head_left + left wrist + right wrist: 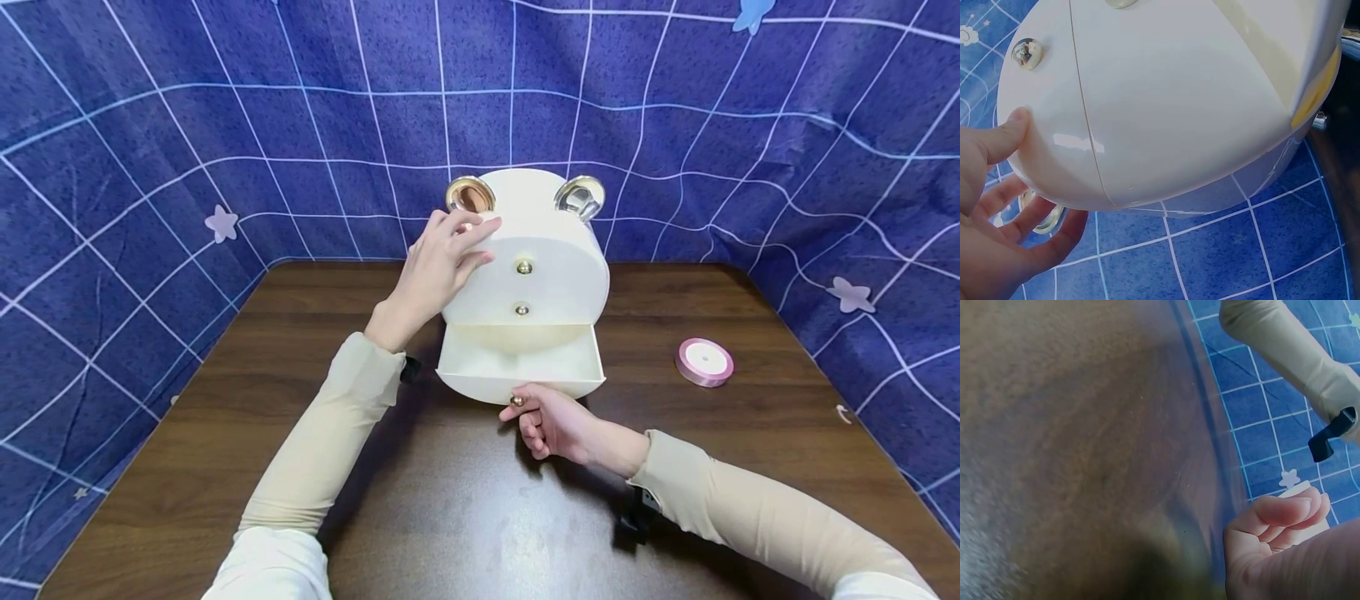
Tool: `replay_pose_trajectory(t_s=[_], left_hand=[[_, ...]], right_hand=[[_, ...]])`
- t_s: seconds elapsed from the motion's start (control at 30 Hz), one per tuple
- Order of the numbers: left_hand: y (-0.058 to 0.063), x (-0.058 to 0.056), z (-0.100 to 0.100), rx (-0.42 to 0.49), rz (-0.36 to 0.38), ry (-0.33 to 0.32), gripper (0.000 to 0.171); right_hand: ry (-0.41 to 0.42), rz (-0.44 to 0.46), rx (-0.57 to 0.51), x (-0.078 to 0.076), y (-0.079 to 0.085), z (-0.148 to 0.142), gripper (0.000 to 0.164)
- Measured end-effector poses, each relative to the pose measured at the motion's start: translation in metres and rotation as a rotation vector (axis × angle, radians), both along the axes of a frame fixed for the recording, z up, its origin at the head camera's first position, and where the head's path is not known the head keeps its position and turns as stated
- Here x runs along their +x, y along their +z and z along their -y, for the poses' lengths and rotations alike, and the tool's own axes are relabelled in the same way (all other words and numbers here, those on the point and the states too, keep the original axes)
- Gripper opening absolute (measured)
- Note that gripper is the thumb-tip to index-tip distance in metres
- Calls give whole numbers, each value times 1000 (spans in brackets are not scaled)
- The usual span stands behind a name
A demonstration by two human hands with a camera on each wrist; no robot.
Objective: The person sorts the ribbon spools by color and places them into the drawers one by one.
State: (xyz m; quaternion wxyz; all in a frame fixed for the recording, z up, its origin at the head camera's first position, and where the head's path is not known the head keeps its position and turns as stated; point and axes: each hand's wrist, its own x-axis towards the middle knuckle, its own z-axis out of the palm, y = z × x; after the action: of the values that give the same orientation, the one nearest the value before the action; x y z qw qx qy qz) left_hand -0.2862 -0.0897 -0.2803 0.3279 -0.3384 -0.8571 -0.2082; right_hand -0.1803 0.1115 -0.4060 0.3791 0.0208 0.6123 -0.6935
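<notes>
A white rounded storage box (487, 283) with two shiny ear-like parts, the left ear (470, 195) and the right ear (580, 197), stands at the back of the table. Its bottom drawer (517, 364) is pulled out, and the inside shows pale and bare. My left hand (442, 254) holds the box by its upper left edge; in the left wrist view the thumb (1007, 137) lies on the front face and the fingers reach round the side. At the drawer's front, my right hand (558, 422) pinches the small metal knob (517, 401) between thumb and index finger.
A pink-edged ribbon roll (705, 362) lies on the brown wooden table (750, 433), right of the box. Behind and at both sides hangs a blue cloth (337, 125) with white grid lines and stars. Two more knobs, upper (524, 267) and lower (522, 310), sit on the box front.
</notes>
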Motion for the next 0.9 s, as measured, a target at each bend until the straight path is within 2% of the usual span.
replay_pose_trajectory(t_s=[0.4, 0.67, 0.9], left_hand=[[0, 0, 1, -4, -5, -1, 40], [0, 0, 2, -7, -10, 3, 40], [-1, -1, 2, -8, -17, -2, 39]], right_hand=[[30, -36, 9, 15, -1, -2, 37], [21, -87, 30, 26, -2, 1, 38], [92, -149, 84, 32, 4, -4, 41]])
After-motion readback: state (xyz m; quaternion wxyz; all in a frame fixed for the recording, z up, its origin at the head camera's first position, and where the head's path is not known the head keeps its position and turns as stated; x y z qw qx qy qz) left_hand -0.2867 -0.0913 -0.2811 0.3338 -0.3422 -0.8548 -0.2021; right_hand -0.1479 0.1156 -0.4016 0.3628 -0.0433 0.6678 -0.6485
